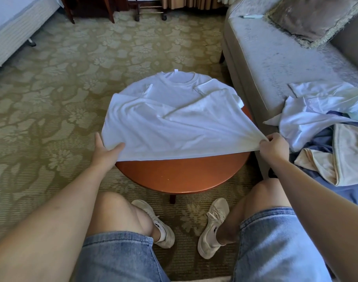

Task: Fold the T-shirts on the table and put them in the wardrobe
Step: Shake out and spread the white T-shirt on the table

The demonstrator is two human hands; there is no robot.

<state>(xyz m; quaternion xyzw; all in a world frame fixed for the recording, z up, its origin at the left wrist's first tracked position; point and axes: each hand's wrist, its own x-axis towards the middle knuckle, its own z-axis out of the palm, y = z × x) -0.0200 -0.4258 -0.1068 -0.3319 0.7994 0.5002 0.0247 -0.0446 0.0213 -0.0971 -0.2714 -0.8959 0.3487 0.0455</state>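
Observation:
A white T-shirt (170, 117) lies spread over a round red-brown wooden table (180, 176), collar at the far side and hem towards me. My left hand (104, 149) holds the hem's left corner, thumb on top of the cloth. My right hand (272, 145) pinches the hem's right corner, and the cloth is bunched and pulled taut there. The shirt's right sleeve is folded in over the chest. No wardrobe is in view.
A grey sofa (275, 58) stands at the right with a pile of white, blue and cream clothes (324, 127) and a cushion (316, 17). A bed (9, 27) is far left. Patterned carpet surrounds the table. My knees and shoes sit under its near edge.

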